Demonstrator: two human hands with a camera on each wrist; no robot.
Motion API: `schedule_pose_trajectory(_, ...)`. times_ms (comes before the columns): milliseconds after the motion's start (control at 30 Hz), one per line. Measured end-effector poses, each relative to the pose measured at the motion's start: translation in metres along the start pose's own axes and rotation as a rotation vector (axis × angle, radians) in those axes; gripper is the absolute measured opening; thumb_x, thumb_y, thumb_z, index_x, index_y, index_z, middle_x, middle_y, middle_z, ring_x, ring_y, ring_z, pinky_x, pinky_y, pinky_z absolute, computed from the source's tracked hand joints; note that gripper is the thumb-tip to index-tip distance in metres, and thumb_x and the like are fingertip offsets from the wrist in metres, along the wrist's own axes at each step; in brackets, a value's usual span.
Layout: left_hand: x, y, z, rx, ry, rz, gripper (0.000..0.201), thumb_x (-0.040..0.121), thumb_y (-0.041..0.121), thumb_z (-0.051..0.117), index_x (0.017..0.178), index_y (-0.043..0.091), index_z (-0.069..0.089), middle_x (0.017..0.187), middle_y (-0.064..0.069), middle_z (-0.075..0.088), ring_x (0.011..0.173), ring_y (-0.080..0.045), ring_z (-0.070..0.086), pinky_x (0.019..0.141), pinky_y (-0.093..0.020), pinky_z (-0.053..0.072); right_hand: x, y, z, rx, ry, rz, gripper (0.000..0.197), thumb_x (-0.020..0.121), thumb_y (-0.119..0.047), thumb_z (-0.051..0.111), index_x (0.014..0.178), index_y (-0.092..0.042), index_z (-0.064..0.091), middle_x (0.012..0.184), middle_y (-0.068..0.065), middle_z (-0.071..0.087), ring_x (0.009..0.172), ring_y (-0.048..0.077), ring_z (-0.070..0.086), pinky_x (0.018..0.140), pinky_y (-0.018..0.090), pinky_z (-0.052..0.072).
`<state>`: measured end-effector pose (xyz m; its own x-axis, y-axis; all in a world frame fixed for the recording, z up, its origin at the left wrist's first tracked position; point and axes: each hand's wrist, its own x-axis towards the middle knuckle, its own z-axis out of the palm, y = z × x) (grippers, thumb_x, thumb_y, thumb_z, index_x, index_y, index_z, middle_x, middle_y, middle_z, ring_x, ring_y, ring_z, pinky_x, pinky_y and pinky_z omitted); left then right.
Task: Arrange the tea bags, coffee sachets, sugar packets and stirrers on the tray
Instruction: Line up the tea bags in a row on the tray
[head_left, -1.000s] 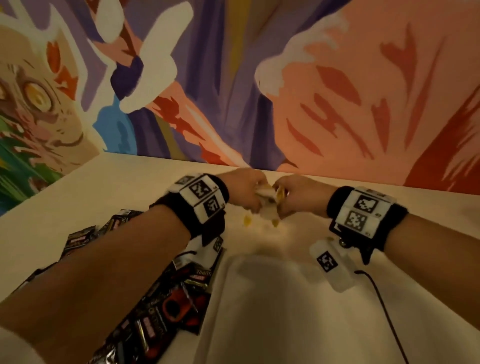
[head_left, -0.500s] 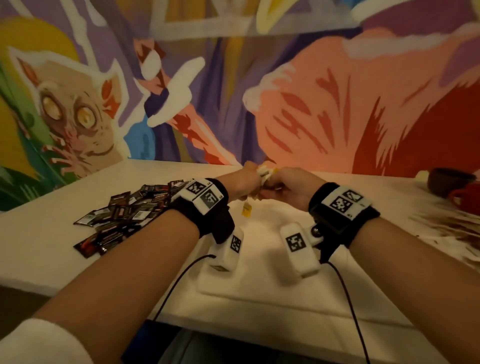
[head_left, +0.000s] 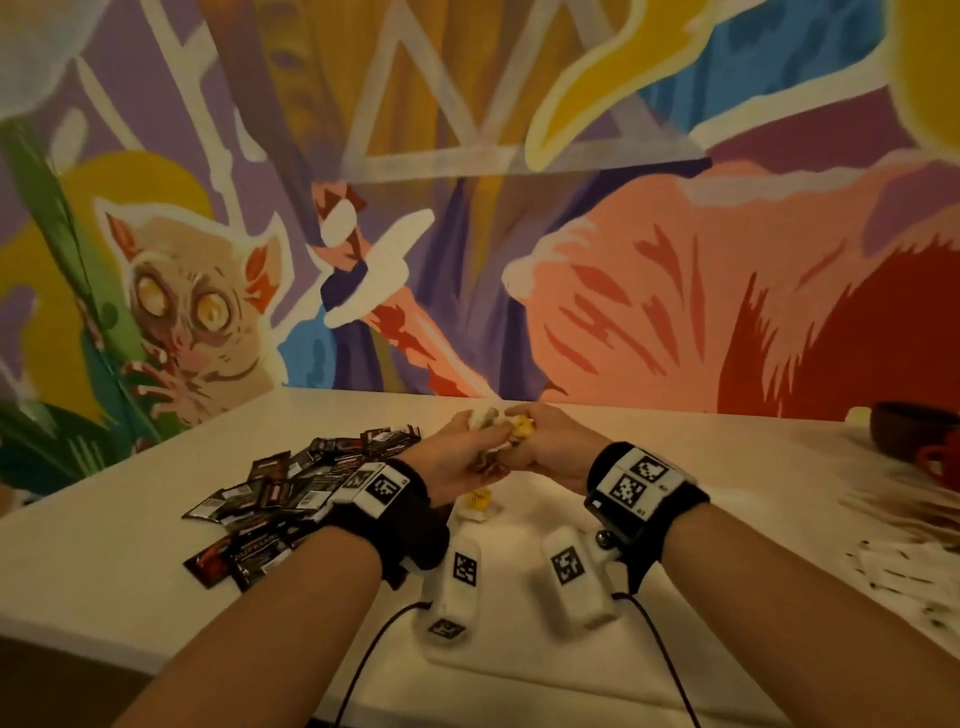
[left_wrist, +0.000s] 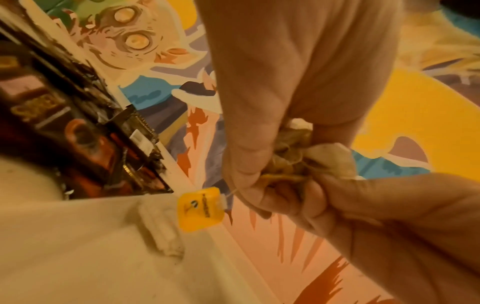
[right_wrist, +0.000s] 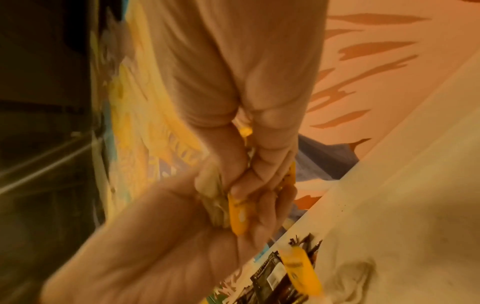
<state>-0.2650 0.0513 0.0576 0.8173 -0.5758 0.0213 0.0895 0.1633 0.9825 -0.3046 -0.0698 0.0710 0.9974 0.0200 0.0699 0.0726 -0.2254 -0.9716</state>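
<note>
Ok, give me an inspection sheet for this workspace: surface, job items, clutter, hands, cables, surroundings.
Surface: white tabletop, with a white rectangular tray under the hands.
Job's things: bunch of crumpled tea bags with yellow tags held between both hands; one yellow tag dangles on its string; another tea bag lies on the tray; pile of dark coffee sachets left of the tray.
Clutter: dark brown bowl and red cup far right.
Grippers: left hand and right hand both grip the bunch.
Cables: black cable from the left wrist, another from the right.
Surroundings: colourful painted mural wall.
</note>
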Motion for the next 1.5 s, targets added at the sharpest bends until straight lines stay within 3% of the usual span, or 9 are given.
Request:
schedule_pose_trajectory(133, 0.006, -0.008, -0.01, -0.164, 0.108, -0.06, 0.011, 0.098, 0.007, 0.045, 0.097, 0.013, 0.053, 0.091, -0.012, 0.058, 0.075, -0.019, 0.057, 0.055, -0.022, 0.053, 0.009, 0.007, -0.008, -0.082, 0.128, -0.025, 0.041, 0.084, 0.014, 0.052, 0.119, -0.006, 0.045, 0.089, 0.01, 0.051, 0.084, 0.02, 0.053, 0.075, 0.027, 0.052)
schedule_pose_trajectory(333, 0.019, -0.012, -0.018, -0.102, 0.063, -0.062, 0.008, 0.096, 0.012, 0.051, 0.095, 0.017, 0.056, 0.083, -0.006, 0.058, 0.067, -0.013, 0.055, 0.05, -0.016, 0.046, 0.016, 0.013, -0.005, 0.033, 0.111, 0.021, 0.004, 0.087, 0.0, 0.059, 0.09, 0.002, 0.058, 0.078, 0.013, 0.058, 0.067, 0.017, 0.06, 0.06, 0.018, 0.054)
schedule_pose_trajectory(567, 0.024, -0.027, -0.057, -0.344, 0.149, -0.057, 0.016, 0.094, 0.01, 0.052, 0.107, 0.019, 0.054, 0.093, -0.009, 0.062, 0.073, -0.021, 0.06, 0.054, -0.021, 0.05, 0.025, 0.024, -0.009, 0.022, 0.218, 0.142, 0.009, 0.085, -0.004, 0.061, 0.085, -0.012, 0.056, 0.084, 0.009, 0.064, 0.071, 0.017, 0.059, 0.056, 0.027, 0.047)
schedule_pose_trajectory(800, 0.014, -0.015, -0.088, -0.472, 0.176, 0.131, 0.014, 0.095, 0.009, 0.049, 0.106, 0.017, 0.054, 0.091, -0.008, 0.065, 0.072, -0.018, 0.062, 0.064, -0.022, 0.05, 0.052, 0.044, -0.01, -0.309, 0.319, 0.488, 0.026, 0.08, -0.004, 0.063, 0.061, -0.009, 0.046, 0.063, 0.009, 0.043, 0.056, 0.02, 0.038, 0.047, 0.025, 0.029)
schedule_pose_trajectory(900, 0.014, -0.012, -0.094, -0.492, 0.152, 0.156, 0.014, 0.095, 0.009, 0.049, 0.102, 0.019, 0.056, 0.087, -0.007, 0.067, 0.071, -0.017, 0.064, 0.066, -0.023, 0.051, 0.07, 0.047, 0.0, -0.308, 0.268, 0.574, 0.014, 0.081, 0.002, 0.062, 0.07, -0.004, 0.055, 0.065, 0.011, 0.048, 0.057, 0.022, 0.046, 0.05, 0.026, 0.04)
schedule_pose_trajectory(1033, 0.015, -0.015, -0.094, -0.454, 0.159, 0.069, 0.013, 0.094, 0.009, 0.051, 0.099, 0.02, 0.057, 0.088, -0.009, 0.067, 0.07, -0.019, 0.064, 0.057, -0.02, 0.053, 0.082, 0.05, 0.009, -0.372, 0.248, 0.59, 0.013, 0.086, 0.002, 0.055, 0.097, 0.004, 0.061, 0.088, 0.018, 0.058, 0.079, 0.031, 0.057, 0.081, 0.041, 0.052)
schedule_pose_trajectory(1200, 0.014, -0.017, -0.093, -0.477, 0.174, 0.018, 0.009, 0.093, 0.01, 0.054, 0.098, 0.018, 0.056, 0.094, -0.012, 0.064, 0.074, -0.021, 0.062, 0.054, -0.021, 0.053, 0.084, 0.041, 0.012, -0.491, 0.354, 0.435, 0.018, 0.088, -0.001, 0.047, 0.103, 0.005, 0.055, 0.096, 0.021, 0.056, 0.076, 0.031, 0.055, 0.062, 0.035, 0.049)
schedule_pose_trajectory(1367, 0.009, -0.017, -0.085, -0.435, 0.14, -0.044, 0.004, 0.094, 0.016, 0.054, 0.095, 0.02, 0.056, 0.092, -0.009, 0.062, 0.071, -0.018, 0.058, 0.056, -0.019, 0.047, 0.066, 0.027, 0.029, -0.904, -0.047, 0.501, 0.029, 0.086, -0.021, 0.064, 0.105, 0.001, 0.065, 0.096, 0.016, 0.067, 0.072, 0.021, 0.057, 0.072, 0.032, 0.053)
schedule_pose_trajectory(1500, 0.003, -0.017, -0.082, -0.442, 0.134, -0.066, 0.003, 0.094, 0.017, 0.055, 0.095, 0.018, 0.056, 0.09, -0.009, 0.062, 0.07, -0.018, 0.057, 0.061, -0.021, 0.045, 0.061, 0.026, 0.033, -0.739, -0.065, 0.48, 0.021, 0.085, -0.002, 0.062, 0.106, -0.001, 0.066, 0.089, 0.012, 0.062, 0.065, 0.017, 0.055, 0.07, 0.029, 0.052)
